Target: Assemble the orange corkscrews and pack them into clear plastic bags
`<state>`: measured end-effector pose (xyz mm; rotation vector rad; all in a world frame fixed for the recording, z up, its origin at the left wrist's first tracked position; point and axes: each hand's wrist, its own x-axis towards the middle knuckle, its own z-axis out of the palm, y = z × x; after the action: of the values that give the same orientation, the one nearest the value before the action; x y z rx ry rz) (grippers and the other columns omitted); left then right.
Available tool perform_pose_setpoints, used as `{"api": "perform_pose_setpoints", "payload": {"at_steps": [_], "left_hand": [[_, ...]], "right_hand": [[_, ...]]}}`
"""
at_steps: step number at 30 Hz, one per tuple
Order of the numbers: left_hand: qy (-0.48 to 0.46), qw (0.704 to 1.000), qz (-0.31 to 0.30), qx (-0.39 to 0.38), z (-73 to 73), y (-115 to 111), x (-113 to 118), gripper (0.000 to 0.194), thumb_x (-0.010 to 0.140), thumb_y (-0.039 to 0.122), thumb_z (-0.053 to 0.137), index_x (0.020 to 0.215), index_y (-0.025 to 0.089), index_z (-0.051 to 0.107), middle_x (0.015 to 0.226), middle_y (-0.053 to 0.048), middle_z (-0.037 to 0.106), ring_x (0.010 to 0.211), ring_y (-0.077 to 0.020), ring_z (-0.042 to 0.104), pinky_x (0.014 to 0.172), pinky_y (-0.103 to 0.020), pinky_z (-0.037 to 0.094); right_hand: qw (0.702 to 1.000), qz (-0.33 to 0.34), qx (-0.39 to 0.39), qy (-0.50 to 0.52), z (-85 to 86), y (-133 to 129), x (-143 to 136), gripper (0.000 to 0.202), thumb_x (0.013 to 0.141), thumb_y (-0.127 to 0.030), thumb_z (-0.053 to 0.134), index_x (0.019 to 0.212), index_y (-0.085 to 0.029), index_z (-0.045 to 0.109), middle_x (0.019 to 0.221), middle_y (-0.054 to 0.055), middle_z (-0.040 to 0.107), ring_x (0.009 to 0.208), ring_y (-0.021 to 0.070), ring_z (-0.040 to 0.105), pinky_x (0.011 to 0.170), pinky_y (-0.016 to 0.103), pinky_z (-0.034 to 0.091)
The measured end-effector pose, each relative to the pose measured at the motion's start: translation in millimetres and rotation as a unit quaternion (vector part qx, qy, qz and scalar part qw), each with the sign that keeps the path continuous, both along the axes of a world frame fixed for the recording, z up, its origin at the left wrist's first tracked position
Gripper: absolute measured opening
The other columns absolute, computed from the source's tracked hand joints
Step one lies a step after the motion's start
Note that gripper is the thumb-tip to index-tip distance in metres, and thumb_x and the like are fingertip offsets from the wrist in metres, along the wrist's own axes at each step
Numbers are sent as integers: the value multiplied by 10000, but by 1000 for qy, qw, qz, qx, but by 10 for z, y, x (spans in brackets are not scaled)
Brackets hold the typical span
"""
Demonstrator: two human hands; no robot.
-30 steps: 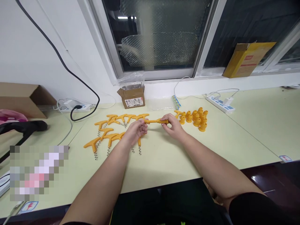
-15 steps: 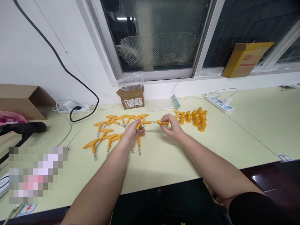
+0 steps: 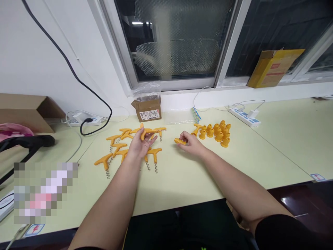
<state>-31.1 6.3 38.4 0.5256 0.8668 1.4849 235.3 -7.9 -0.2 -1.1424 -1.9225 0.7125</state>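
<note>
The left hand point(image 3: 138, 146) and the right hand point(image 3: 191, 143) are apart above the table point(image 3: 187, 180), between its front and back edges: the left grips a yellow corkscrew point(image 3: 143, 134), the right pinches a yellow cap point(image 3: 179, 141). Other corkscrews point(image 3: 155, 151) lie close around the left hand, so I think a low, hurried movement could push them out of place

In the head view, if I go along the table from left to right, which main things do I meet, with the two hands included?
Big cardboard box → power strip with black plug → left hand holding a yellow corkscrew → right hand holding a yellow sleeve → standing yellow sleeves → power strip with white plug.
</note>
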Motion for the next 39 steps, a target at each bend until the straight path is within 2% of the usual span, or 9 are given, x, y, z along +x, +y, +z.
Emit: {"api": "perform_pose_setpoints", "payload": {"at_steps": [4,8,12,14,20,22,25,30,39], "left_hand": [[10,1000,14,-23,-13,45,-31,256,860,379,782,917,206,602,742,17,639,719,-140,707,768,-324,639],[54,995,20,-84,-41,82,-38,315,815,343,850,885,193,582,645,55,566,474,-64,562,469,-176,495],[31,994,6,-100,8,62,-35,260,833,269,832,935,187,608,693,30,603,656,-123,710,601,-211,602],[14,994,9,-111,34,48,-35,215,856,221,799,952,180,611,699,32,604,661,-102,707,628,-194,605],[160,985,47,-48,7,39,-81,466,722,140,856,1082,204,567,797,13,671,535,-60,590,415,-129,337],[192,980,27,-51,-18,47,-114,529,684,103,853,1121,196,569,820,-7,685,528,-61,559,438,-150,340],[254,964,26,-70,-73,68,-175,664,646,42,819,1242,203,573,912,-32,703,586,-86,581,577,-212,461],[426,900,75,-57,-206,114,-269,795,546,83,892,1278,252,634,1057,-79,679,961,-232,687,893,-325,505],[517,851,88,15,-273,154,-301,416,631,173,853,1011,232,693,1108,-89,696,861,-220,635,944,-360,495]], "right_hand": [[1000,22,-12,-8,-13,-16,-7,230,830,-375,673,901,-245,496,866,-16,574,780,165,490,728,307,398],[999,30,-23,-12,-34,-13,-10,227,830,-375,674,897,-247,499,856,-18,573,764,163,482,717,306,395],[999,35,-28,-15,-42,-11,-8,227,829,-380,676,895,-245,506,840,-22,567,746,159,472,706,304,390],[999,38,-31,-18,-38,-16,-8,231,831,-385,677,896,-246,505,838,-24,559,749,159,472,702,301,388],[998,34,-40,-23,-22,-31,-7,234,829,-395,683,897,-246,516,824,-24,558,748,161,466,692,299,383],[998,35,-43,-26,-23,-30,-5,233,825,-395,684,899,-245,522,822,-24,563,744,161,466,688,298,382],[998,40,-48,-29,-27,-28,0,231,817,-386,686,901,-245,523,823,-26,568,736,159,466,680,296,381],[997,49,-53,-38,-22,-42,-4,222,824,-371,680,899,-247,512,844,-20,579,739,158,473,675,296,382],[995,58,-67,-51,17,-70,-3,223,836,-381,669,912,-244,511,860,-20,588,728,151,476,666,294,386]]}}
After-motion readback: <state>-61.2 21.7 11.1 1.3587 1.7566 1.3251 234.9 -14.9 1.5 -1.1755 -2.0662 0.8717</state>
